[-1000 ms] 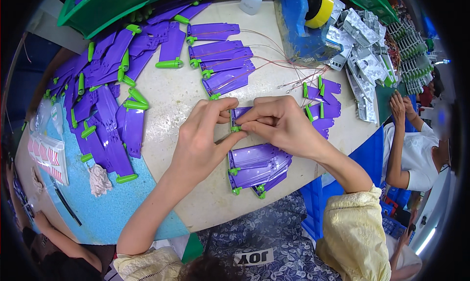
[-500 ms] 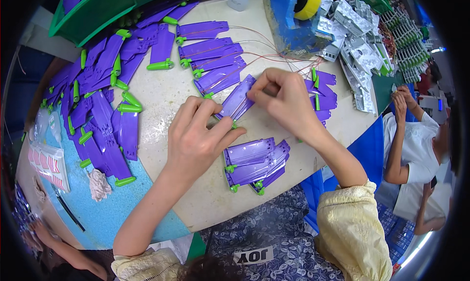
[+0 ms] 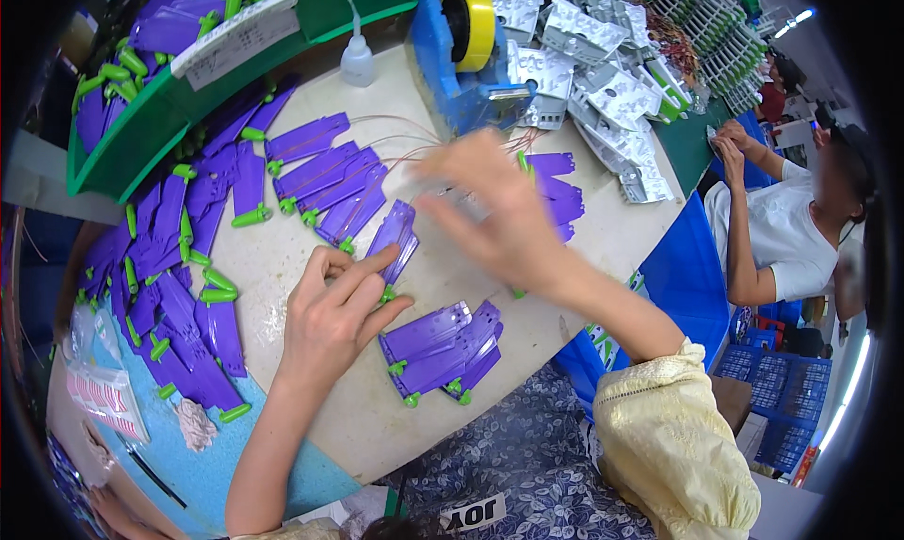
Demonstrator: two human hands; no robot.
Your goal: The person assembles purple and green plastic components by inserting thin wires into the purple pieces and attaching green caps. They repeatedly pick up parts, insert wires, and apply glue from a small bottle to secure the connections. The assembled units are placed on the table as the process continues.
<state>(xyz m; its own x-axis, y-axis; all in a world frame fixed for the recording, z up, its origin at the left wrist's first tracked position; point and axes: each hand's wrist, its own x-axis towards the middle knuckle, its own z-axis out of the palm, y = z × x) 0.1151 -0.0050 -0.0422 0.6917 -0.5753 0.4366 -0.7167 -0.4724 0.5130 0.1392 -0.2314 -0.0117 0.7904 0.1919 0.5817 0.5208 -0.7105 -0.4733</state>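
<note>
A purple plastic wing-shaped piece (image 3: 399, 227) with a green end lies on the table, and my left hand (image 3: 330, 309) has its fingers on it, index finger across its face and thumb beside the green end. My right hand (image 3: 499, 210) is lifted just right of this piece and smeared by motion; whether it holds anything cannot be made out. Beyond them sits a row of similar pieces (image 3: 325, 176) with thin reddish wires (image 3: 381, 119) running right. Nearer me is a small overlapping stack of purple pieces (image 3: 443, 347). More purple pieces (image 3: 562, 193) lie behind my right wrist.
A large heap of purple pieces (image 3: 179, 305) covers the left, below a green bin (image 3: 311, 22) holding more. At the back stand a white squeeze bottle (image 3: 357, 60), a blue tape dispenser (image 3: 452, 93) and grey plastic housings (image 3: 603, 97). Another person (image 3: 782, 220) works at right.
My right hand has come off the purple piece and moved up and left in the picture. My left hand stays on the piece. The whole view has shifted and turned.
</note>
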